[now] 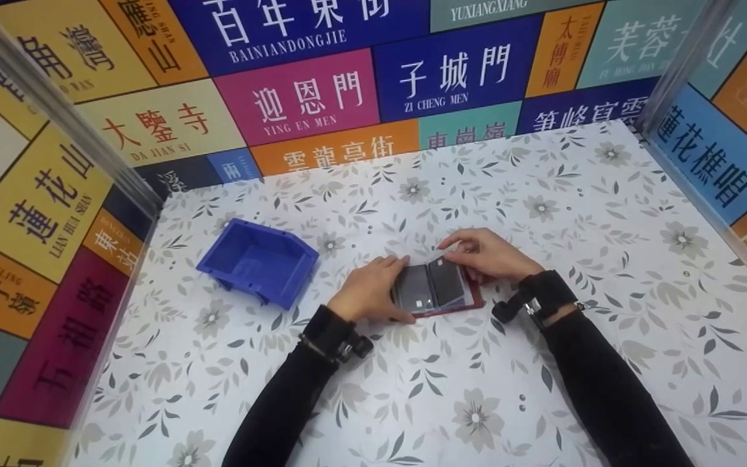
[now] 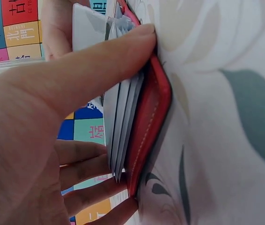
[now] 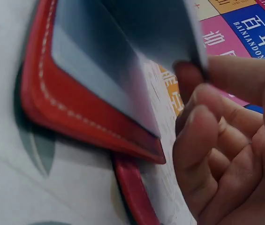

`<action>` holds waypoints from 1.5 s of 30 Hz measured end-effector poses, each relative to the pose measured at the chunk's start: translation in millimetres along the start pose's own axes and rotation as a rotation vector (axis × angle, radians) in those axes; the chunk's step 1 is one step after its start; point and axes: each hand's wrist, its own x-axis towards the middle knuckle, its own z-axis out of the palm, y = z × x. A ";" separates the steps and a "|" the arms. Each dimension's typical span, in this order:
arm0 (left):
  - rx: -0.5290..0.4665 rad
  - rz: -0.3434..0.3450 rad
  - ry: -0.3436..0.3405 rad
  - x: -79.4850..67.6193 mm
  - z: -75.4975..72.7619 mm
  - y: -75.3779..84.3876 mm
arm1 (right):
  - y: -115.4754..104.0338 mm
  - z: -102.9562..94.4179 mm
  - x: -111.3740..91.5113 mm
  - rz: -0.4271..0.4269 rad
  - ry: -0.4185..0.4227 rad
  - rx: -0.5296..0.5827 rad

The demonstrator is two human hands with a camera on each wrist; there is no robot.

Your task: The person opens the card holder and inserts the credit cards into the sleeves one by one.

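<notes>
A red card holder (image 1: 477, 296) with a stitched cover lies spread on the table, its clear and dark plastic sleeves facing up. My left hand (image 1: 368, 290) grips its left side, the thumb at the near edge and the fingers along the far edge. Seen from the left wrist, several sleeves (image 2: 123, 117) fan out above the red cover (image 2: 148, 112). Between thumb and index finger, my right hand (image 1: 493, 254) pinches the edge of a sleeve page (image 3: 170, 28), which stands lifted off the cover in the right wrist view. A small pale patch shows on each visible page.
A blue plastic bin (image 1: 299, 279) stands left of the card holder, beyond my left hand. The table (image 1: 477, 363) wears a white cloth with grey flowers and leaves. Panels with colourful printed signs (image 1: 308, 97) close off the back and both sides.
</notes>
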 end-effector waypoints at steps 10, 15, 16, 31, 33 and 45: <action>-0.121 0.026 0.016 -1.1 -2.7 -7.5 | -8.4 14.6 -1.9 -0.109 -0.347 0.150; -0.106 0.067 -0.006 0.0 -4.4 -8.5 | -9.1 18.3 -1.6 -0.139 -0.401 0.014; -0.091 0.077 -0.002 0.4 -4.2 -8.2 | -9.2 18.0 -1.6 -0.152 -0.401 -0.016; -0.106 0.086 -0.007 -0.8 -4.0 -10.0 | 5.6 -15.1 -12.3 -0.112 -0.092 -0.501; -0.118 0.079 -0.017 -1.9 -5.0 -10.8 | 6.7 -17.7 -13.2 -0.106 -0.092 -0.506; -0.150 0.075 -0.032 -2.9 -5.8 -13.4 | 7.4 -20.6 -15.3 -0.133 -0.098 -0.475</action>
